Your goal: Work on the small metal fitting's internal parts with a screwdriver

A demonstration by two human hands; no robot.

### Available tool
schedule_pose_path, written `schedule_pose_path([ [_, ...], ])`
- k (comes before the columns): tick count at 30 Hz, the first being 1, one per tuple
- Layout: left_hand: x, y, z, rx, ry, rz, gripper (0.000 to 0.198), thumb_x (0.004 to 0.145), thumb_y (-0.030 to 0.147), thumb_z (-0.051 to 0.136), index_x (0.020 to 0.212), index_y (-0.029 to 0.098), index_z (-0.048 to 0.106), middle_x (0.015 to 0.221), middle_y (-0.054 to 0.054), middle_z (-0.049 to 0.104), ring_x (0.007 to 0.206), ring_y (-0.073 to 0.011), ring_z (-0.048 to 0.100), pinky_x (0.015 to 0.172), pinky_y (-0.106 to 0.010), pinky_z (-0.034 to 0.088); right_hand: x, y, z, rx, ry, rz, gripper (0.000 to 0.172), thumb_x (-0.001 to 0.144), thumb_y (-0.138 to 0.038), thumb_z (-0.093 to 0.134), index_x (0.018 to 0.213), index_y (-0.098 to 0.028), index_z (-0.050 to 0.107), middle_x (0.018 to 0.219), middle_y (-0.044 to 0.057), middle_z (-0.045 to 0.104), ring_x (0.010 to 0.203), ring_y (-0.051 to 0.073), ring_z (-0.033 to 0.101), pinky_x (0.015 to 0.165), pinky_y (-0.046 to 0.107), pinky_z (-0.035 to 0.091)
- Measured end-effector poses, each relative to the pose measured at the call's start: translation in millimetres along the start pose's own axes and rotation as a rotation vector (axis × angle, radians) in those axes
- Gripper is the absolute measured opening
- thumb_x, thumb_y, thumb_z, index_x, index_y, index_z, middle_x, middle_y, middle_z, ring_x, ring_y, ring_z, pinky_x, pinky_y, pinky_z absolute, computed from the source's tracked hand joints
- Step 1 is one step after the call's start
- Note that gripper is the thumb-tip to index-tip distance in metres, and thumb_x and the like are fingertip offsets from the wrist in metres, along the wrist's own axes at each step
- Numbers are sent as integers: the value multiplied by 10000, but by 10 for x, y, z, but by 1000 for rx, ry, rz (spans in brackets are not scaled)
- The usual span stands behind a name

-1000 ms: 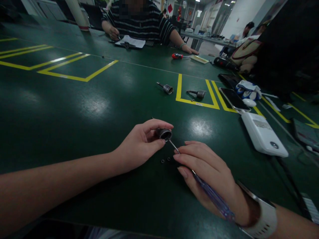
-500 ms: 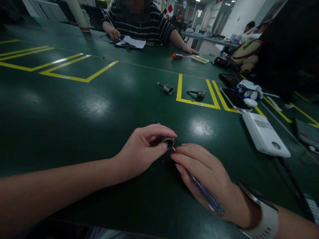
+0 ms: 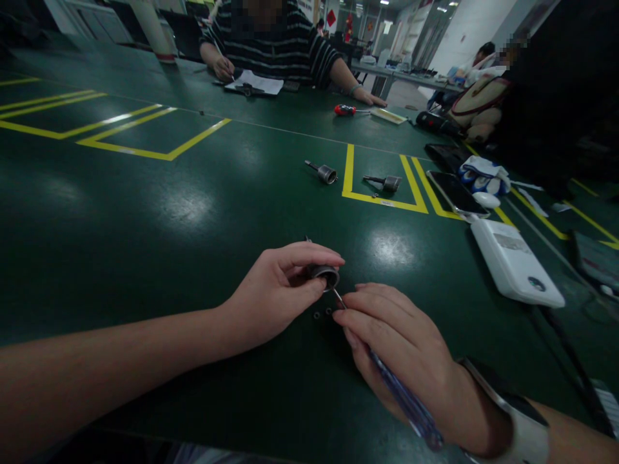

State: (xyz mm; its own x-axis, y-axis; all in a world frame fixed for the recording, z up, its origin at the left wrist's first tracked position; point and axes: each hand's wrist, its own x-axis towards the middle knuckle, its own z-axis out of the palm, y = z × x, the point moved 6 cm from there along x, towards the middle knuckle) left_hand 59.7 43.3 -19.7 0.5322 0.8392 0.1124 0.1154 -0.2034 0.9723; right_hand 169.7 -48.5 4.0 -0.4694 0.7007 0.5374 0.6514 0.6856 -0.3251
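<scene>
My left hand is closed around a dark metal hole saw, its round open cup facing my right hand and its shank mostly hidden behind the fingers. My right hand pinches the thin shaft of a screwdriver with a clear purplish handle. The shaft's end reaches the mouth of the cup; whether it touches anything inside I cannot tell. On the table just below the cup lie two tiny nut-like rings.
Two more hole saws lie ahead, one inside a yellow-taped box. To the right are a white power bank, a phone and gloves. Across the table, a person writes on a clipboard near a red screwdriver.
My right hand has drawn back slightly down and to the right with the screwdriver, so more of its shaft shows. My left hand and the hole saw have hardly moved.
</scene>
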Motion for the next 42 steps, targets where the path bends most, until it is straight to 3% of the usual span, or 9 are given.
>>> schedule_pose_path([
  [12,5,-13,8,-12,13,-52,199,692,106,588,830,184,707,968,-40,696,992,-199,615,872,-334,517,4,-20,13,-34,-10,-9,250,802,-43,495,1032,-97,579,969,129,662,941,226,615,864,402,513],
  [19,3,-40,17,-50,5,-65,168,701,114,572,806,174,689,985,-45,686,952,-191,631,852,-332,521,25,24,10,103,-14,76,284,819,-68,480,1076,-146,573,995,102,661,957,209,611,857,395,510],
  [24,23,-74,-14,-103,36,-111,249,719,125,580,964,160,608,1019,-54,669,943,-191,636,837,-337,522,5,197,-72,411,112,342,154,836,-125,503,837,-174,649,774,34,683,791,162,641,876,356,492],
  [27,36,-85,-45,-116,36,-133,337,695,120,617,1023,154,554,1029,-71,658,962,-210,631,824,-344,523,-54,357,2,615,110,566,256,878,-238,481,691,-184,647,652,15,654,683,152,630,861,366,494],
  [30,42,-86,-53,-127,0,-147,393,693,117,628,1071,158,528,965,-63,670,940,-213,640,836,-356,517,-83,431,68,678,95,654,306,880,-310,483,651,-189,645,624,14,642,682,160,629,808,353,508],
  [36,60,-65,-88,-174,35,-128,374,701,132,659,1056,169,548,1026,-50,665,976,-192,628,888,-329,494,-54,385,40,547,84,607,263,870,-264,493,673,-182,648,650,20,644,736,167,628,801,339,494],
  [42,44,-26,-89,-165,26,-118,293,777,225,616,1064,169,594,975,-49,689,944,-188,631,853,-314,498,20,208,-41,296,-27,322,221,859,-132,439,685,-159,572,613,0,576,592,120,552,908,400,431],
])
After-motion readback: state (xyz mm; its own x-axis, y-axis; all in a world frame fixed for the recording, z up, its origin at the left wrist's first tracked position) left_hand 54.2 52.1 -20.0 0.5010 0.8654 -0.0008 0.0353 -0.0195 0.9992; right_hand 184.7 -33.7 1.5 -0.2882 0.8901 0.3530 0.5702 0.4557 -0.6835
